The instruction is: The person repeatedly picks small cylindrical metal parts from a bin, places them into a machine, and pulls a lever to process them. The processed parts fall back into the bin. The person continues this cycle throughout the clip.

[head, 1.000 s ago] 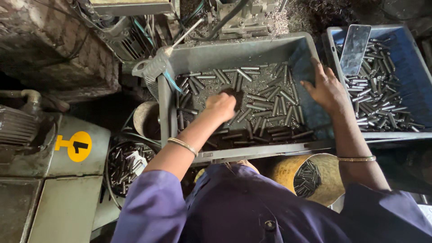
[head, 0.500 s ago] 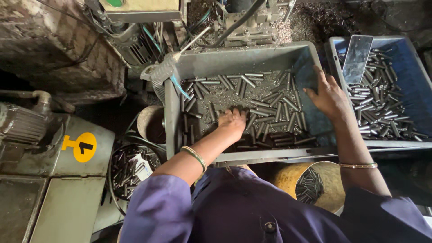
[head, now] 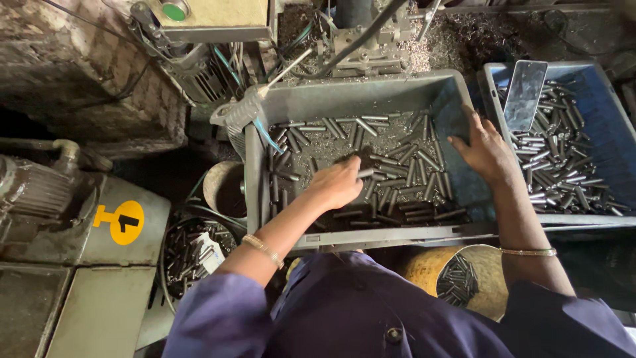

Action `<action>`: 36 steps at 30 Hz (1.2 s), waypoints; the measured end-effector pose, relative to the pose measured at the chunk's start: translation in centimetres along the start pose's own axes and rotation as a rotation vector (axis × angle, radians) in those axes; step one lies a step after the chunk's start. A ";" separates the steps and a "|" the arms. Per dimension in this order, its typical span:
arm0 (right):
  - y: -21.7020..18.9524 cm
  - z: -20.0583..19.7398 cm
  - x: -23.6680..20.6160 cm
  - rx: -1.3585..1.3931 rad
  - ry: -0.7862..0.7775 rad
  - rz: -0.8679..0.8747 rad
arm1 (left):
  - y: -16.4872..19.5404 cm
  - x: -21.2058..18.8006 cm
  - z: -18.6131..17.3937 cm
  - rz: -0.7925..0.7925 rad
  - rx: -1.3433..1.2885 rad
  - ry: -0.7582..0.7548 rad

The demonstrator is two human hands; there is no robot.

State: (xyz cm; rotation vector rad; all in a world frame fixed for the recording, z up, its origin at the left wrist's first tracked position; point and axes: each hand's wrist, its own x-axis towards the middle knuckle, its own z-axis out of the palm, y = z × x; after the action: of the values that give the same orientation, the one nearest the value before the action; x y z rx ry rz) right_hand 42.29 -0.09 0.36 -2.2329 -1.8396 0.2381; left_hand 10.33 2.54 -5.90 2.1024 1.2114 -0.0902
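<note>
Left hand (head: 341,184) slid leftward among metal pins (head: 397,172), gathering some.

hands: two, left hand (head: 341,184) and right hand (head: 485,151)
bangles: two, one on each wrist (head: 263,248)
plastic trays: two, grey tray (head: 371,98) at centre, blue tray (head: 596,99) at right
round containers of pins: two, lower left (head: 189,255) and lower centre (head: 464,278)
phones: one (head: 525,94), upper right
metal pins (head: 397,179): too many to count
yellow round labels: one (head: 124,222)
green buttons: one (head: 173,10)
</note>
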 end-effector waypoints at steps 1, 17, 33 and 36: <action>0.3 0.2 0.0 0.007 0.012 -0.016 | -0.5 -0.5 -0.4 0.004 -0.094 0.054; -8.1 -2.8 6.8 0.524 0.066 -0.474 | -0.4 -5.0 -0.9 0.152 -0.420 0.103; -1.8 0.0 21.8 0.342 0.706 -0.274 | 1.0 -6.7 -0.8 0.222 0.104 0.202; -2.8 0.8 27.0 0.609 0.516 -0.126 | 0.5 -6.5 -0.1 0.227 0.175 0.184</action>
State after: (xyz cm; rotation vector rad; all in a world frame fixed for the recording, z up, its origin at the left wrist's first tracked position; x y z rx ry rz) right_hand 44.69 26.99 1.11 -1.5704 -1.3821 0.1509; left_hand 7.07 -2.30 -3.05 2.4317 1.0926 0.1067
